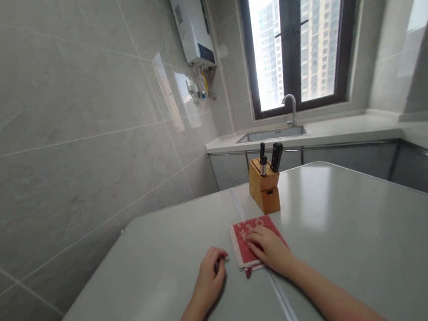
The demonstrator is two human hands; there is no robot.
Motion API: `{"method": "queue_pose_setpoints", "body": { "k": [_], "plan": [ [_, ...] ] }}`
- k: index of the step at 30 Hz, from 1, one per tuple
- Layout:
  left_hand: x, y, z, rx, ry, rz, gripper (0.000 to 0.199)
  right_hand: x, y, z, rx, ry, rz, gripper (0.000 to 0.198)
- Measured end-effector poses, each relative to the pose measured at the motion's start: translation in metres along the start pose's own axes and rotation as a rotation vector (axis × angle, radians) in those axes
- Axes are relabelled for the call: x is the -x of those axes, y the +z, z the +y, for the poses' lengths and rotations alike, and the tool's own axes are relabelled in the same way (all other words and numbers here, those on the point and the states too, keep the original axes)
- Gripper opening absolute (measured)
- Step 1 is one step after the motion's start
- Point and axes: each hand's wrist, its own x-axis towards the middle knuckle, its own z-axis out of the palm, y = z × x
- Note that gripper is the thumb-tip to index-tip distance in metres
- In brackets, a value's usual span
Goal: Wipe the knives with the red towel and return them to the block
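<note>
A folded red towel (240, 243) with a pale border and light lettering lies on the light grey table, across its centre seam. My right hand (270, 248) rests on top of the towel with its fingers stretched over the cloth, not gripping it. To the left of the towel, my left hand (211, 269) lies on the tabletop, loosely curled, with a gap between thumb and fingers and nothing seen in it. Just behind the towel stands a wooden knife block (264, 188) holding several black-handled tools.
The table (163, 266) has a seam running away from me. Behind it is a counter (347, 125) with a sink (272, 133) and a faucet (291, 108) under a window. A white water heater (191, 26) hangs on the tiled left wall.
</note>
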Motion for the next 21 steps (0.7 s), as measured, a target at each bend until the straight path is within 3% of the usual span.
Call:
{"method": "queue_pose_setpoints", "body": {
  "k": [14, 21],
  "plan": [
    [-0.001, 0.003, -0.002, -0.012, -0.025, -0.028, 0.018, 0.002, 0.006, 0.007, -0.102, 0.035, 0.063, 0.017],
    [0.000, 0.002, -0.004, -0.002, -0.015, -0.015, 0.019, 0.003, 0.006, 0.005, -0.076, 0.021, -0.012, 0.014]
  ]
}}
